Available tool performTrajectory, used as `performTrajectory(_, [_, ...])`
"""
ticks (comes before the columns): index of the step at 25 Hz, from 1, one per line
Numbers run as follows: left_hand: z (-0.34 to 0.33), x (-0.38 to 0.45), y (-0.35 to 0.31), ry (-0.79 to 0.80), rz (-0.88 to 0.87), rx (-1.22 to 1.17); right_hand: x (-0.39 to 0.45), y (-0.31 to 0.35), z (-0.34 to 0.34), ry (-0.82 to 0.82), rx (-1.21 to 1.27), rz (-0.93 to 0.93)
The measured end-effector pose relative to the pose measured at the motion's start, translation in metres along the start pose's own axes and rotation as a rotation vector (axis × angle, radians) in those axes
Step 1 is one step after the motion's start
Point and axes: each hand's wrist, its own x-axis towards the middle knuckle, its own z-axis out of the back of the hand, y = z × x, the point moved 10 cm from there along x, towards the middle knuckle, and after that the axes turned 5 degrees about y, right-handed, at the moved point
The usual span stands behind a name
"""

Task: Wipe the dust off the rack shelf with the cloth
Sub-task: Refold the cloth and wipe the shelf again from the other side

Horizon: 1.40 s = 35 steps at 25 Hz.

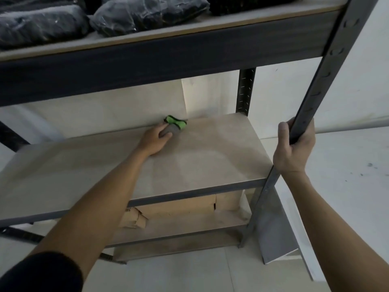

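The left hand (154,139) reaches far across the middle rack shelf (126,163), a pale wooden board in a dark metal frame, and grips a bunched grey and green cloth (175,125) with its fingers curled over it. The cloth sits on the board at the back edge of the shelf, close to the wall and nearer the right end than the left. The left forearm stretches over the front rail of the shelf, with a dark sleeve (40,272) showing at the near end. The right hand (294,148) is wrapped around the front right upright post (322,81) of the rack, thumb on the left side of the post and fingers curled round its right side, just above the level of the middle shelf. On the top shelf (168,28) lie several dark bundles wrapped in clear plastic (147,15). Under the middle shelf, cardboard boxes (179,207) rest on the lower shelf (189,226), one of them with a torn corner. The floor (347,186) to the right of the rack is pale and carries a few dark specks.
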Motion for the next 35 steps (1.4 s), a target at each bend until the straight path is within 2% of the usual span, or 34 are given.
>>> performTrajectory(4, [-0.025,-0.017,0.006,0.077,-0.007,0.092,-0.001,0.010,0.000,0.012,0.003,0.089])
performTrajectory(8, [-0.060,-0.081,-0.046,0.130,-0.238,0.063,0.000,0.006,0.000,0.007,-0.041,0.102])
performTrajectory(10, [-0.068,-0.101,-0.058,0.194,-0.300,0.014,0.000,0.006,-0.001,0.003,-0.053,0.098])
performTrajectory(11, [-0.061,-0.095,-0.059,0.187,-0.297,-0.017,-0.001,0.007,-0.003,0.006,-0.056,0.100])
performTrajectory(14, [-0.007,-0.036,-0.043,-0.048,-0.199,-0.059,-0.001,0.011,-0.005,0.007,-0.029,0.106])
performTrajectory(15, [0.007,-0.017,-0.037,-0.077,-0.148,-0.058,-0.001,0.009,-0.004,-0.004,-0.019,0.099])
performTrajectory(17, [0.005,0.012,-0.022,0.021,-0.044,-0.008,0.000,0.003,-0.001,-0.031,-0.026,0.078])
performTrajectory(19, [-0.014,0.026,-0.012,0.144,-0.040,0.078,0.000,-0.005,0.002,-0.056,-0.035,0.057])
performTrajectory(21, [-0.024,0.031,-0.010,0.162,-0.111,0.144,0.000,-0.008,0.002,-0.064,-0.030,0.036])
performTrajectory(23, [-0.028,0.028,-0.008,0.114,-0.140,0.142,0.002,-0.010,0.003,-0.073,-0.018,0.027])
performTrajectory(27, [-0.046,-0.017,-0.033,0.110,-0.231,0.068,0.002,-0.012,0.001,-0.063,-0.026,0.021])
performTrajectory(30, [-0.074,-0.078,-0.067,0.219,-0.363,0.031,0.002,-0.011,0.002,-0.054,-0.051,0.022])
performTrajectory(32, [-0.075,-0.087,-0.076,0.263,-0.388,-0.006,0.003,-0.012,0.002,-0.036,-0.069,0.021])
performTrajectory(35, [-0.029,-0.040,-0.064,0.078,-0.238,-0.131,0.004,-0.016,0.001,-0.021,-0.076,0.013])
